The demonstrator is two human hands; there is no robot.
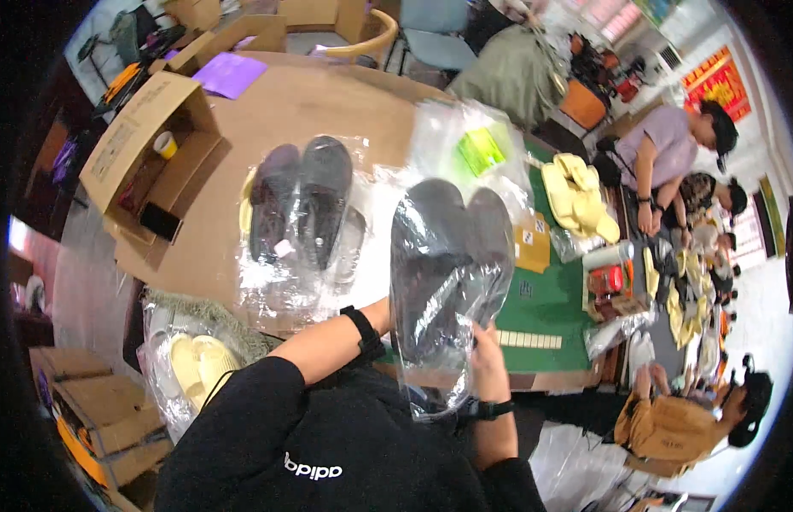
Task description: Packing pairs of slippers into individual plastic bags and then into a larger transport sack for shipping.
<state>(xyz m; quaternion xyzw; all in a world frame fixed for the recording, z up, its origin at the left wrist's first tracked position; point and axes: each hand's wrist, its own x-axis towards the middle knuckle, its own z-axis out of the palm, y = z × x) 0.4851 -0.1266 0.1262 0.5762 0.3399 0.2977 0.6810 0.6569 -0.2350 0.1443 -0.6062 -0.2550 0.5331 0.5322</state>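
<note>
In front of me a pair of dark slippers point(430, 256) is held up in a clear plastic bag point(435, 388), soles long and upright. My right hand point(488, 352) is closed on the bag's lower right edge, thumb on the front. At the bag's left edge my left hand point(382, 315) goes behind it; its fingers are hidden. Left of them, more dark slippers point(324, 192) in clear plastic lie on the brown table point(371, 107), with a small pinkish-white piece point(283, 248) on top.
An opened cardboard box point(149, 102) with a yellow cup point(165, 145) stands at the left. Bagged cream slippers point(200, 363) are near my left arm. Right are a green mat point(541, 324), yellow slippers point(580, 196), a red-lidded jar point(607, 280) and co-workers along a table.
</note>
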